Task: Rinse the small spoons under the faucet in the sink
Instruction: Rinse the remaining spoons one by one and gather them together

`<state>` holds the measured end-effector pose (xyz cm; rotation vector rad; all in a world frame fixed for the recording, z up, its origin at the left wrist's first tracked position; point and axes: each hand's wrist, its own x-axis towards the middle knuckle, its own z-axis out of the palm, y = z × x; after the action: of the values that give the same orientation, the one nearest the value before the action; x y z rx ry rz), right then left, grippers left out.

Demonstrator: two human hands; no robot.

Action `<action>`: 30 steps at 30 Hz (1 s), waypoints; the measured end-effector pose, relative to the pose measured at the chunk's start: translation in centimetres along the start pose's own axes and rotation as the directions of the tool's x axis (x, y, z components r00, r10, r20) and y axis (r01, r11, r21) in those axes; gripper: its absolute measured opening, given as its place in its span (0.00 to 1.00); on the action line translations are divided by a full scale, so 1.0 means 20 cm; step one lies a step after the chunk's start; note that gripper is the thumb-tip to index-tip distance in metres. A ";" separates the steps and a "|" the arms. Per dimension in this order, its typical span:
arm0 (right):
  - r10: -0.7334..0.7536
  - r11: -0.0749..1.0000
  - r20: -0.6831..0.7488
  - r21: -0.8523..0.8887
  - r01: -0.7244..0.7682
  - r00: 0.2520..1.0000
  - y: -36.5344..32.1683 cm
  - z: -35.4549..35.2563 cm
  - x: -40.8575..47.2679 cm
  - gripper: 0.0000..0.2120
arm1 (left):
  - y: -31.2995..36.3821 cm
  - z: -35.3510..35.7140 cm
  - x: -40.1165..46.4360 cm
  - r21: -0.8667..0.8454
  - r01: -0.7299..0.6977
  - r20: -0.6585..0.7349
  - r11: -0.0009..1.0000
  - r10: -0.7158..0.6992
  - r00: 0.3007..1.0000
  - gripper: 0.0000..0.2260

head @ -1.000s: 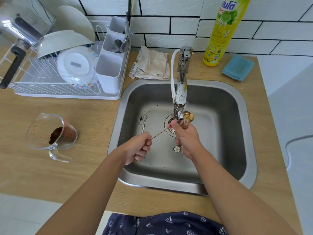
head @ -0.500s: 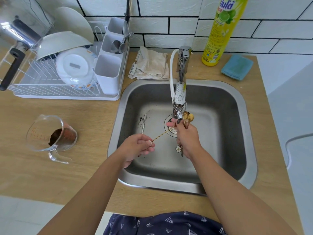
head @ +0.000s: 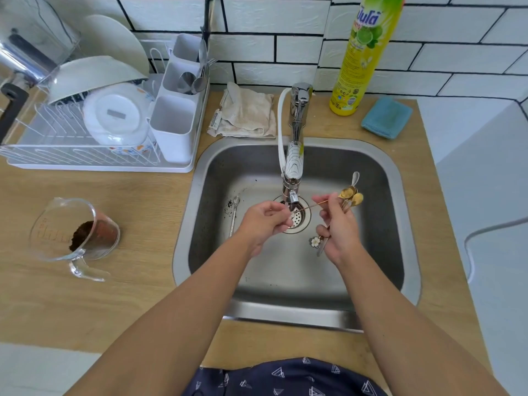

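slim gold spoons in right hand fingers, left hand pinching 1 thin handle

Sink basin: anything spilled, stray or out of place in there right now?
Yes. Dark specks, like the grounds in the measuring cup, are scattered on the sink floor left of the drain, and one silver spoon lies loose beside them, outside either hand.
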<state>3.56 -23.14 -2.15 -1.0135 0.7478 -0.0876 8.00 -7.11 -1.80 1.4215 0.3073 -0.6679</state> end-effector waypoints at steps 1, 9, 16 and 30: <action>0.004 1.000 -0.002 0.029 -0.004 1.000 0.00 0.01 0.00 0.11 | 0.00 0.01 -0.01 -0.020 0.008 0.007 1.000 -0.007 1.000 0.03; 0.108 0.934 0.031 0.340 -0.112 0.994 0.08 0.11 -0.05 0.14 | -0.12 0.06 -0.12 0.113 -0.050 0.014 0.992 0.049 0.999 0.04; 0.096 0.935 -0.003 0.343 -0.089 0.995 0.06 0.03 0.00 0.15 | -0.15 -0.22 0.01 0.787 -0.085 -0.111 0.611 0.276 0.955 0.10; 0.171 0.947 0.036 0.271 -0.174 0.985 0.06 0.00 -0.04 0.19 | -0.27 -0.34 0.09 0.992 0.125 -0.122 -0.011 0.125 0.985 0.14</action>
<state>2.61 -22.19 -2.66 -0.6819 0.7863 -0.0315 7.48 -0.90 -8.22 2.9956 -0.1728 -0.7776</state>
